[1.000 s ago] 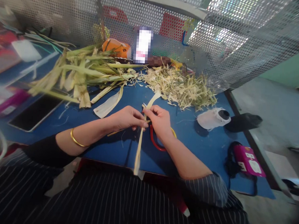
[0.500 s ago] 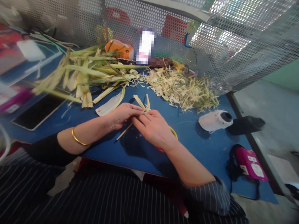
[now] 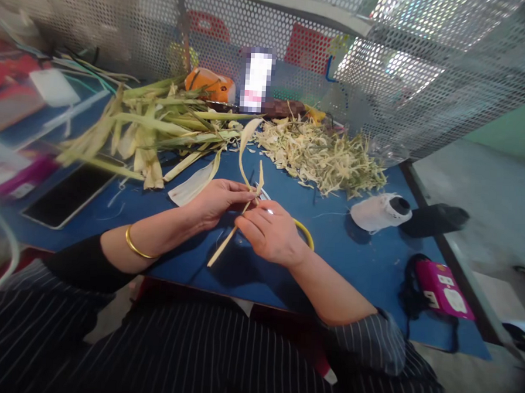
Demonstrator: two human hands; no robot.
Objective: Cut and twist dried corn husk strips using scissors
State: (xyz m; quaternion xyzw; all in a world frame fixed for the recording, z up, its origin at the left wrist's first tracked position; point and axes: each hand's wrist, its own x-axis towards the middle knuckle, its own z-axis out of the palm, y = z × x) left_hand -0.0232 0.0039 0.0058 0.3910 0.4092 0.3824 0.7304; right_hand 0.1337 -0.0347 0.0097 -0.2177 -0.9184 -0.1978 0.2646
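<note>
In the head view my left hand (image 3: 213,203) pinches pale dried husk strips (image 3: 244,154) between thumb and fingers. One strip curls up toward the back, and a narrow stalk (image 3: 221,249) points down toward the front edge. My right hand (image 3: 272,232) is closed around scissors, whose yellow handle (image 3: 307,233) shows beside the palm. Their metal blades (image 3: 263,192) touch or lie just by the strips at my left fingertips; the exact contact is hidden. A wide pale husk piece (image 3: 193,184) lies on the blue table behind my left hand.
Long husks (image 3: 160,124) are heaped back left, shredded trimmings (image 3: 321,155) back right. A white thread cone (image 3: 378,212) and a magenta box (image 3: 445,288) stand right. A dark phone (image 3: 71,192) lies left. A lit screen (image 3: 256,82) leans before the perforated metal panel (image 3: 236,19).
A long strip now curls upward from my left fingertips, and the lower stalk shows more fully. My right hand has drawn slightly down and apart from the left, exposing the scissor blades.
</note>
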